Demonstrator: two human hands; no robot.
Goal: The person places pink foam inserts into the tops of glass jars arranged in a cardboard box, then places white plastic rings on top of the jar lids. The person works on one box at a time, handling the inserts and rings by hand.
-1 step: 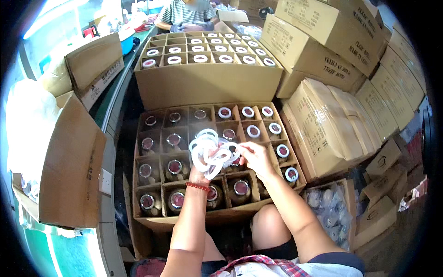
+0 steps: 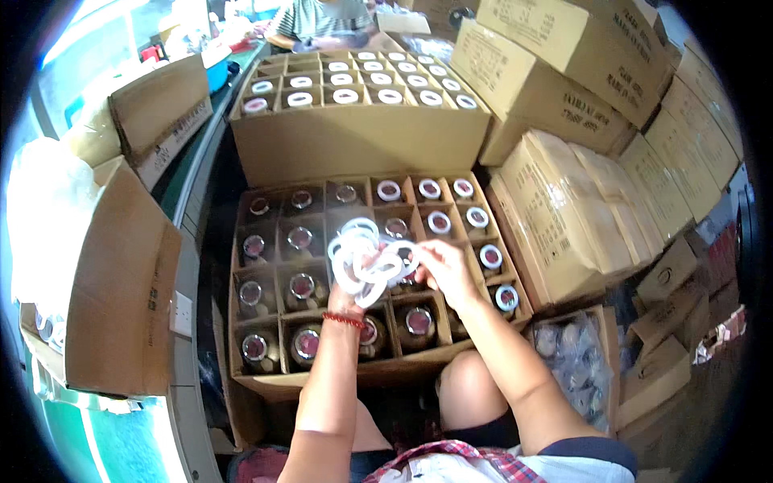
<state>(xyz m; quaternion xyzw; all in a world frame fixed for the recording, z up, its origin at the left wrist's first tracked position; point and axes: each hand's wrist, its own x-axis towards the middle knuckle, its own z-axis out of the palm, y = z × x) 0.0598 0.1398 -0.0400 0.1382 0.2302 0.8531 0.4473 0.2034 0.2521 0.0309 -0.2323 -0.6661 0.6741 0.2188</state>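
My left hand [image 2: 345,299], with a red bead bracelet on its wrist, holds a loose bunch of white rings [image 2: 372,290] over the open carton. My right hand [image 2: 445,270] pinches one white ring [image 2: 412,256] at the right side of the bunch. Below both hands, the divided carton [image 2: 378,369] holds jars in its compartments. Several jars at the right and back right have white rings round their lids, such as one lid [image 2: 490,258]. Toward the left and front, lids such as this one [image 2: 419,320] show a silvery rim and dark red top. The bunch hides some compartments.
Behind stands another divided carton [image 2: 362,145] with white-ringed jars. Closed cartons [image 2: 564,217] are stacked to the right; a box of plastic-wrapped items [image 2: 573,362] sits near my right knee. An open carton [image 2: 121,282] stands left, beside a green bench. A person in a striped shirt [image 2: 322,20] is at the back.
The whole view has shifted slightly, with the cartons a little higher in the picture. Both hands keep their hold on the white rings.
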